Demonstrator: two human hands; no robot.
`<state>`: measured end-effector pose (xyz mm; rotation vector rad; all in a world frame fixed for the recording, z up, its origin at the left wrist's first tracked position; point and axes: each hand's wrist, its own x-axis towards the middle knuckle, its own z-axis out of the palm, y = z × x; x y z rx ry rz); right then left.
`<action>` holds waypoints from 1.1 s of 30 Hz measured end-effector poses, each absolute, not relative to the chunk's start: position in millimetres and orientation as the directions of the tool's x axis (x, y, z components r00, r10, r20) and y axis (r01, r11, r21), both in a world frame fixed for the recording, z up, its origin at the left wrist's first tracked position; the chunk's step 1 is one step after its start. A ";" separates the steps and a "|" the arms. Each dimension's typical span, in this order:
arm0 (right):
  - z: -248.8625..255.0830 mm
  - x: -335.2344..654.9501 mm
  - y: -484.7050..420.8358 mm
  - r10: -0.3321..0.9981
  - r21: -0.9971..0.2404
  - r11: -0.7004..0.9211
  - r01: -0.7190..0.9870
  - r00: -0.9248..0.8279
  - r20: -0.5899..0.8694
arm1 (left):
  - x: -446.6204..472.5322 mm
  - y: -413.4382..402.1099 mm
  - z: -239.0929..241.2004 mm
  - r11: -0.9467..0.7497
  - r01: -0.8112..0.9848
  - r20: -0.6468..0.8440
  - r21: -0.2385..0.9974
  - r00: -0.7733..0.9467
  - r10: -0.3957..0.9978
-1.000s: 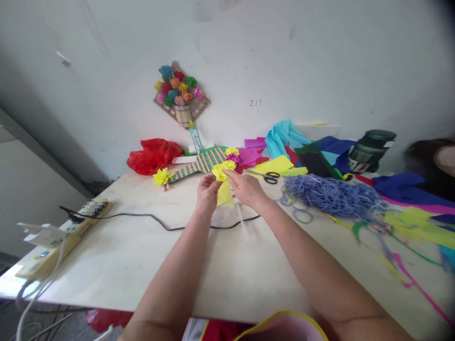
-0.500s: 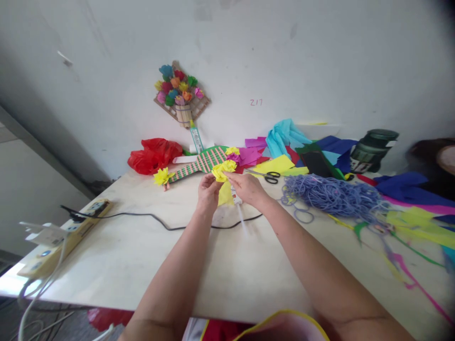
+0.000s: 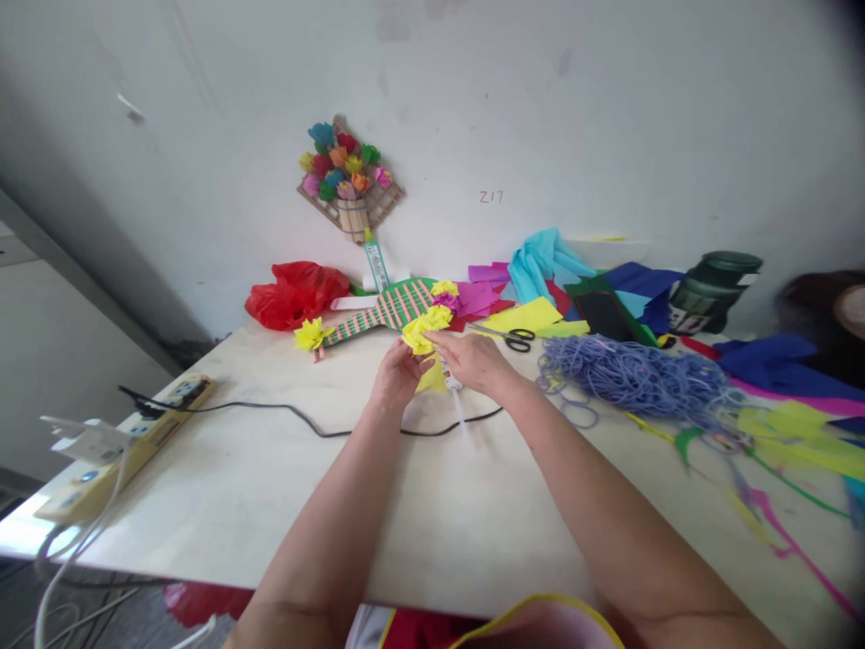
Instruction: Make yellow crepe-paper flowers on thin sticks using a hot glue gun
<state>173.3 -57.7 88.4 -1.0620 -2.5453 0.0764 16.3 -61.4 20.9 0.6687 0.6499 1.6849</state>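
Note:
A yellow crepe-paper flower (image 3: 428,328) is held up over the table between my two hands. My left hand (image 3: 397,374) grips it from below, fingers curled beneath the petals. On the right side, my right hand (image 3: 477,362) has its fingertips closed on the petals. Behind the flower lies a guitar-shaped craft (image 3: 405,305) with green and pink stripes, carrying yellow flowers at both ends and a magenta one. Partly hidden under my hands are a yellow paper piece (image 3: 431,377) and a white glue gun (image 3: 451,377) with a clear glue stick (image 3: 462,413).
Black-handled scissors (image 3: 517,339) and coloured paper (image 3: 527,315) lie behind my right hand, with a tangle of blue-purple cord (image 3: 635,374) further right. A black cable (image 3: 270,406) runs from the power strip (image 3: 145,442) at left. A red plastic bag (image 3: 297,293) sits by the wall.
My left hand has turned slightly and its fingers have loosened under the flower. My right fingers have shifted along the petals. The view has moved a little.

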 end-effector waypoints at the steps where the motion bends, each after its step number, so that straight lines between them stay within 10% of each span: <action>1: 89.3 173.8 -58.0 0.692 -0.188 0.716 0.672 -0.649 0.317 | 15.2 -61.8 20.5 -0.172 -0.656 0.077 0.734 -0.171 0.982; 33: 93.9 175.5 -58.0 0.660 0.037 0.729 0.684 -0.716 0.229 | 5.0 -59.9 20.3 0.020 -0.689 -0.020 0.725 0.008 1.000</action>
